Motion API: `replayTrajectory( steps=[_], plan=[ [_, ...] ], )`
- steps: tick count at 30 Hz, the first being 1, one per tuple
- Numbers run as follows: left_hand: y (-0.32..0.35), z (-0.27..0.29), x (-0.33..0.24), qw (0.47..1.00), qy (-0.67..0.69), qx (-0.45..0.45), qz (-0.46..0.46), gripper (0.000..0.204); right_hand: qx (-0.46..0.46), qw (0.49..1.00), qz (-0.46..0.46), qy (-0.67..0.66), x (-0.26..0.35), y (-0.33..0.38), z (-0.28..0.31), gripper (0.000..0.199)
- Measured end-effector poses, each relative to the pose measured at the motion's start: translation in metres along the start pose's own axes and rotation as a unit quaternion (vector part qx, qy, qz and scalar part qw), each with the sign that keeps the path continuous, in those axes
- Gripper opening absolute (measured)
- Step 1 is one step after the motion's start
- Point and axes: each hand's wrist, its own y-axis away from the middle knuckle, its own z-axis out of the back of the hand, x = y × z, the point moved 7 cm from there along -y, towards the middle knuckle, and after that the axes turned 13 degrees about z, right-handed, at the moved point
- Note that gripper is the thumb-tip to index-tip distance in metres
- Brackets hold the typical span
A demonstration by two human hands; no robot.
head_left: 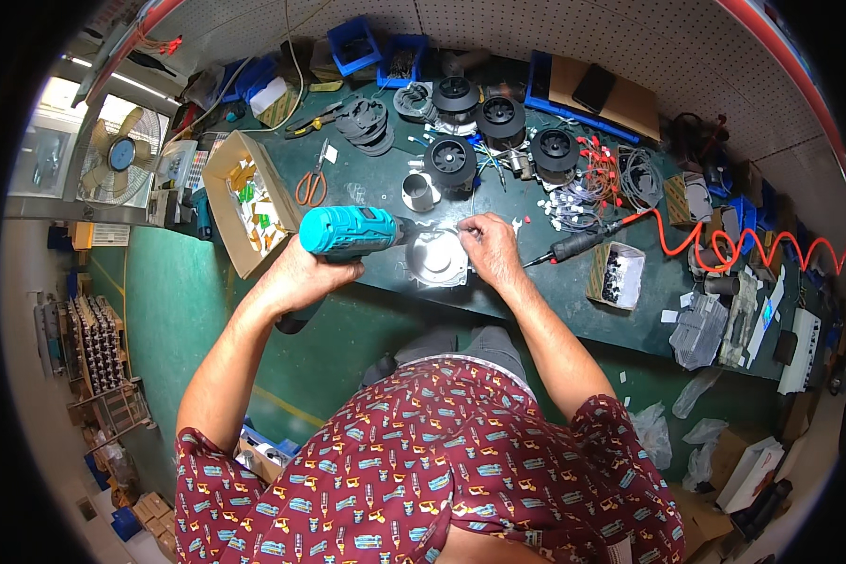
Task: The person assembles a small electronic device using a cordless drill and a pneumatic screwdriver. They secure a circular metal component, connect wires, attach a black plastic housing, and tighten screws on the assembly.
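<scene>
A teal drill [350, 231] is gripped in the left hand [303, 273], its tip pointed at a silver housing [436, 258] lying on the green bench [526, 301] near its front edge. The right hand [487, 246] is rested on the housing's right rim, fingers curled; whether anything is pinched cannot be told. Orange scissors [311, 185] lie behind the drill.

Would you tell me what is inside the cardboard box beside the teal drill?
The cardboard box holds small green, orange and white pieces; its near wall hides whatever lies lower inside.
</scene>
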Motion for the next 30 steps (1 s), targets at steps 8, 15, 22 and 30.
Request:
replayTrajectory(
  steps=[8,15,22,30],
  plan=[
    [0.031,0.004,0.006,0.996,-0.014,-0.077,-0.037,0.037,-0.061,0.944,-0.186,-0.264,-0.016,0.014,0.016,0.028],
    [0.068,-0.015,0.092,0.964,0.235,-0.062,0.105,0.04,-0.081,0.766,-0.329,-0.546,0.004,0.046,0.005,0.022],
    [0.067,-0.045,0.124,0.936,0.324,-0.025,0.137,0.038,-0.13,0.688,-0.343,-0.626,0.017,0.052,-0.006,0.015],
    [0.067,-0.041,0.125,0.97,0.23,-0.031,0.069,0.03,-0.078,0.653,-0.367,-0.658,0.031,0.05,-0.006,0.014]
  ],
)
